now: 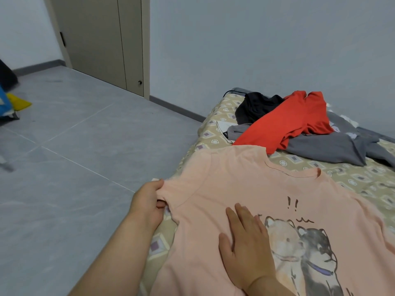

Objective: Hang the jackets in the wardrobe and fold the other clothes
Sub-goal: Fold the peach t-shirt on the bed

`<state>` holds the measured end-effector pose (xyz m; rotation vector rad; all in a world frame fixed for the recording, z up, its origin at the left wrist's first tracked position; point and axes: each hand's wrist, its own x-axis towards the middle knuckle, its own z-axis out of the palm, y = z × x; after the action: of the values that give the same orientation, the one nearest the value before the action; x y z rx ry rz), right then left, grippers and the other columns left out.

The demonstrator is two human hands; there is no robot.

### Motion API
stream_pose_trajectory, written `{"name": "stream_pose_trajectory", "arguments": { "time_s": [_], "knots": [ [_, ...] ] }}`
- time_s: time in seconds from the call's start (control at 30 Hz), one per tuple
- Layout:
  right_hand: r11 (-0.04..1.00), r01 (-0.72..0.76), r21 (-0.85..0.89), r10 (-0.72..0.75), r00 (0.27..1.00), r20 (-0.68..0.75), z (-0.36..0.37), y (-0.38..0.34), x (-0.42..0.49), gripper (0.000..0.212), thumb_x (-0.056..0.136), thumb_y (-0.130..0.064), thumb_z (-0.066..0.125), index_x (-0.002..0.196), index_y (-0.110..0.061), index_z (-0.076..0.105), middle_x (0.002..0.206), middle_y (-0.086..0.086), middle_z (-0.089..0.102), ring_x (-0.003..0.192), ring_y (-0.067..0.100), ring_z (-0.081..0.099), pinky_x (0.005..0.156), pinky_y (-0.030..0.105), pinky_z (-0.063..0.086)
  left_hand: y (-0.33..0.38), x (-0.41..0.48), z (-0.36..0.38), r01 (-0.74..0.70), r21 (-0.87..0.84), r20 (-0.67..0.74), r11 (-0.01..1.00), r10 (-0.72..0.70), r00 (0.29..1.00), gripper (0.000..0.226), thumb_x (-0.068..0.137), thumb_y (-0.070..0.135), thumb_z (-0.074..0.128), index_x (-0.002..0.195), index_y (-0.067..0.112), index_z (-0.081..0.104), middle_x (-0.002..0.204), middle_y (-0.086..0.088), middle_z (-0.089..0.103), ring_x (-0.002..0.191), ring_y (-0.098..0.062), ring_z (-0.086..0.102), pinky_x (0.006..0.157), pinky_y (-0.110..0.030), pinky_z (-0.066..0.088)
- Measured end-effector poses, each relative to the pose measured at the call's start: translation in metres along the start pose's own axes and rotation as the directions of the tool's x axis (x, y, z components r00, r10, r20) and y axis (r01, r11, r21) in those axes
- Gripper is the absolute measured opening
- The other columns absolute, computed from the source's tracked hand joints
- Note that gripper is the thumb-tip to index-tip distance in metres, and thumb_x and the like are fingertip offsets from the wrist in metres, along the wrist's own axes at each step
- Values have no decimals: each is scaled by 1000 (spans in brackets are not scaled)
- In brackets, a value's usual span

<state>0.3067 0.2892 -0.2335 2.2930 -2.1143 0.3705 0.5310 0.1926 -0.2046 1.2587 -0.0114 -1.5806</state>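
L hand [148,201] pinched pink tee [213,189] sleeve w/ curled fingers, centre-left of frame; R hand [248,246] lay flat, fingers straight, on its chest.

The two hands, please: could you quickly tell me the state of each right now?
Left hand: closed, pinching the sleeve of the pink T-shirt.
Right hand: open, pressing flat on the pink T-shirt.

The shirt [224,189] is pink with two drawn dogs, the top [286,120] is red, and the bed [352,178] has tan cloth with little squares.
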Motion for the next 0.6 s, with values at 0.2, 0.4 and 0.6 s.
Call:
{"name": "stream_pose_trajectory", "arguments": {
  "time_s": [0.2,0.4,0.6],
  "knots": [
    [1000,13,1,-13,1000,-17,0,1,0,60,82,-44,44,132,-16,61,142,7,55,133,18,38,112,41,21,-9,2,-30,284,124,-19,951,-284,959,37,96,-7,34,62,9,37,35,-2,32,19,-5,21,20,-14,9],
    [1000,5,11,-5,1000,-3,-1,0,0,60,81,-44,45,132,-16,61,142,7,55,132,20,42,115,37,16,-3,9,-37,364,183,114,913,-388,915,36,86,23,64,56,4,59,50,-10,53,38,-16,48,41,-19,41],
    [1000,0,18,0,1000,5,-2,-1,0,60,81,-44,45,133,-17,60,143,6,54,133,18,40,115,37,15,3,8,-5,229,72,176,971,-238,955,19,91,6,50,98,-6,63,77,-19,70,64,-30,70,58,-40,60]
  ]
}}
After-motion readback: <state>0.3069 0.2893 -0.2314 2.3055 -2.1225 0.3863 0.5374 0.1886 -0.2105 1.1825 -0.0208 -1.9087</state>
